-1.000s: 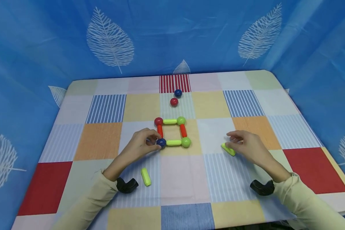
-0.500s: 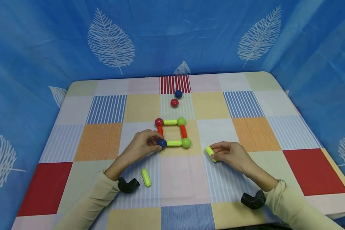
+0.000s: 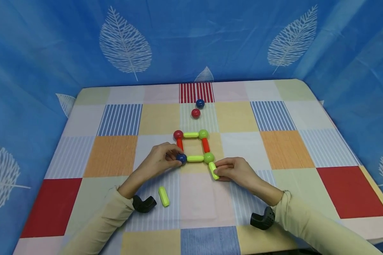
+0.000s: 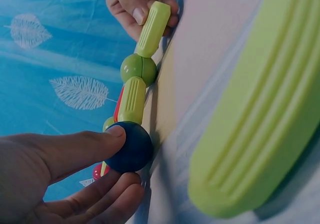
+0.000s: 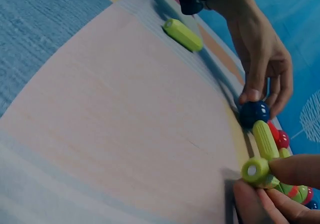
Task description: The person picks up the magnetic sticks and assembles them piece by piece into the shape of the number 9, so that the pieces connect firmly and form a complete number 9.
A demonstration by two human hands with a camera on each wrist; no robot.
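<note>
My left hand (image 3: 162,157) pinches a blue ball (image 4: 131,148) at the near left corner of a square of balls and rods. A red ball (image 3: 178,135), a green ball (image 3: 203,134) and another green ball (image 3: 209,157) form the other corners. Yellow-green rods (image 3: 195,158) make its near and far sides; red rods (image 3: 205,145) make the left and right ones. My right hand (image 3: 236,171) pinches a loose yellow-green rod (image 3: 213,170) whose far end meets the near right green ball. Its near end, with a pale round tip, faces the right wrist camera.
Another yellow-green rod (image 3: 164,196) lies near my left wrist. Beyond the square sit a red ball (image 3: 195,113) and a blue ball (image 3: 200,103). A patchwork cloth (image 3: 207,202) covers the table, and blue leaf-print curtains (image 3: 178,39) hang around it.
My right hand has picked up the yellow-green rod from the right and carried it left to the near right green ball. My left hand has stayed on the blue ball.
</note>
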